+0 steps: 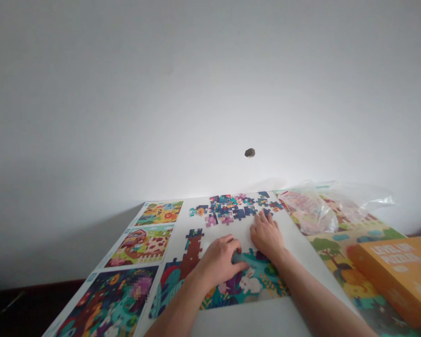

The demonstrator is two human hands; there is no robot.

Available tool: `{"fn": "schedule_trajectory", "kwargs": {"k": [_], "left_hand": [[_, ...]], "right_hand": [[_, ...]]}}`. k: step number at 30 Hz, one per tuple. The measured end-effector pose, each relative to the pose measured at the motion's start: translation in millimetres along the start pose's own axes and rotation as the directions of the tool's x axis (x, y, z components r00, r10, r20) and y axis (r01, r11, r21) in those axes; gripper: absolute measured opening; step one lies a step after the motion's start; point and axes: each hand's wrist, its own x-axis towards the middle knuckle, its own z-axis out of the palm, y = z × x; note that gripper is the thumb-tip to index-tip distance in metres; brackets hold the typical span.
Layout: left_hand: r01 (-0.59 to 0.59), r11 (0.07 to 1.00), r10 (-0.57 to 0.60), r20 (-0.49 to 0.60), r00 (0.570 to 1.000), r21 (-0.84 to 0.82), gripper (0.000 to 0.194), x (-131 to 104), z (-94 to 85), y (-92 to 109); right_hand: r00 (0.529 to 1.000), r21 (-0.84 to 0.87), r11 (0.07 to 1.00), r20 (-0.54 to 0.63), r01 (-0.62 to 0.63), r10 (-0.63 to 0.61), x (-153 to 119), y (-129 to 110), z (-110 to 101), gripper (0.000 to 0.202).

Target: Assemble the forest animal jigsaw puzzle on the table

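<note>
A partly assembled jigsaw puzzle (250, 283) lies on the white table, showing a white rabbit, purple shapes and teal ground. A brown column of joined pieces (192, 250) rises from its left part. My left hand (219, 257) rests over the upper middle of the puzzle, its thumb and index finger apart with a teal patch between them. My right hand (267, 236) reaches farther out, fingers extended, the tips at a dark blue puzzle piece (267, 212). Whether they grip it is hidden. Beyond both hands lies a cluster of loose puzzle pieces (228, 202).
Printed picture sheets line the left side: a jungle scene (161, 213), a farm scene (142, 245) and a dark forest scene (107, 304). On the right are a crumpled clear plastic bag (310, 210) and an orange puzzle box (400, 276). A white wall (196, 117) stands behind.
</note>
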Motion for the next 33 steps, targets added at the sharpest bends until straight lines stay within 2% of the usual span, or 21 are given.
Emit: {"fn": "schedule_trajectory", "kwargs": {"k": [10,20,27,33], "left_hand": [[-0.024,1.0,0.024,0.009,1.0,-0.01,0.027,-0.1,-0.6,0.4],[-0.07,0.997,0.071,-0.03,0.997,0.021,0.027,0.8,4.4,1.4],[-0.031,0.999,0.032,-0.043,0.999,0.017,0.025,1.0,6.4,0.5],[-0.045,0.999,0.043,-0.069,0.997,-0.015,0.021,1.2,5.8,-0.1]], "right_hand": [[1.0,0.008,1.0,-0.003,0.014,-0.014,2.5,3.1,2.5,0.049],[1.0,-0.032,0.999,0.02,0.015,-0.014,4.0,5.5,3.5,0.051],[1.0,-0.046,0.999,0.023,0.007,-0.006,6.4,8.8,10.5,0.054],[1.0,-0.02,1.0,-0.03,0.008,-0.009,5.6,8.0,8.9,0.048]]}}
